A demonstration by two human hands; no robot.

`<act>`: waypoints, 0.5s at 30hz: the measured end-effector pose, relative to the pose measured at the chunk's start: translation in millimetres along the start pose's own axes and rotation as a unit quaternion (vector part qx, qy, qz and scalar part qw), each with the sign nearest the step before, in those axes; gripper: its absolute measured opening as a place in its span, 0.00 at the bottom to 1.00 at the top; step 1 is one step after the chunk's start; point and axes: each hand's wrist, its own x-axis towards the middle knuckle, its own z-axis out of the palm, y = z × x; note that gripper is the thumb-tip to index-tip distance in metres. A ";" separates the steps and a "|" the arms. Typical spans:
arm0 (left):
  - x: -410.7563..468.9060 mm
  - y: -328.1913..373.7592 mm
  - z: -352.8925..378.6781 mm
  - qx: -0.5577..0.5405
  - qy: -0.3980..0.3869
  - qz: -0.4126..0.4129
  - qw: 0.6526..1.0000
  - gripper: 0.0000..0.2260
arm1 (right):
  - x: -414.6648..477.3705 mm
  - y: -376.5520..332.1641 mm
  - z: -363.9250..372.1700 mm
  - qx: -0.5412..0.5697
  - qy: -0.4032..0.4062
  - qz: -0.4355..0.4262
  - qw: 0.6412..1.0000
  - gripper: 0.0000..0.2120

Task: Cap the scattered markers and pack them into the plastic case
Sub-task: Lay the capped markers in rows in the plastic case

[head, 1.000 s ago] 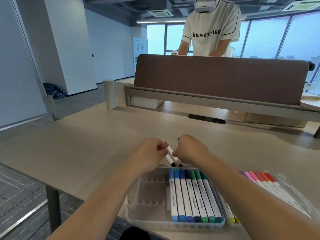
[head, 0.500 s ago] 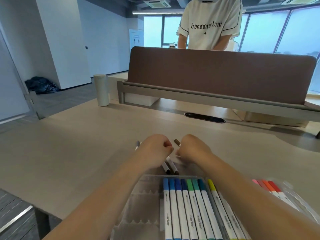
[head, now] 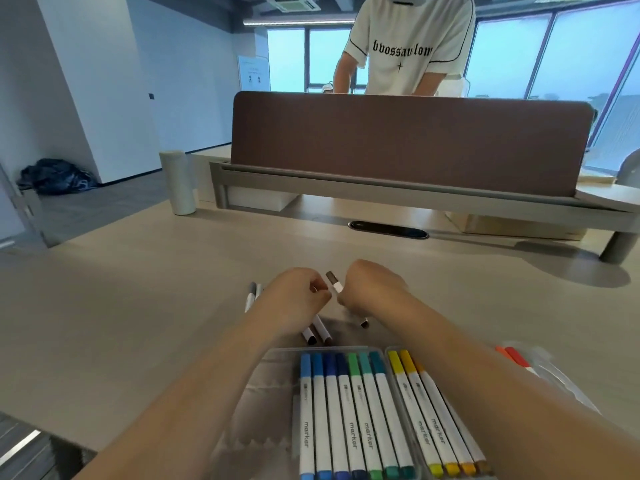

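Note:
My right hand [head: 372,289] is closed around a white marker with a brown cap [head: 333,280], whose capped end sticks up between my hands. My left hand [head: 297,296] is curled shut just left of it, fingertips near the marker; what it holds is hidden. Under my hands lie two loose dark-tipped markers [head: 317,332] and another dark tip [head: 364,323]. A grey marker [head: 250,295] lies to the left. The clear plastic case [head: 263,393] sits near me, holding several blue and green markers [head: 341,410] and yellow ones [head: 420,410].
Orange and red markers [head: 514,356] lie in a clear lid at the right. A brown divider panel [head: 408,143] crosses the desk's far side, with a person in a white T-shirt behind it. A pale cylinder [head: 178,181] stands at the back left. The desk's left edge drops to the floor.
My hands have drawn slightly apart. The brown-capped marker now stands up between them in my right hand. The camera has tilted down and closer to the case.

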 end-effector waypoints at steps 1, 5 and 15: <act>-5.6 -0.2 -3.4 -0.006 0.010 -0.003 1.000 0.09 | -6.6 -3.1 -3.8 0.021 -0.018 -0.003 1.000 0.09; -34.9 -3.5 -19.1 -0.011 0.038 -0.019 0.999 0.08 | -52.2 -18.8 -22.1 0.073 -0.127 -0.051 0.988 0.12; -116.6 -9.7 -47.9 0.027 -0.002 0.029 0.999 0.10 | -130.1 -38.9 -16.4 0.121 -0.324 -0.053 0.937 0.12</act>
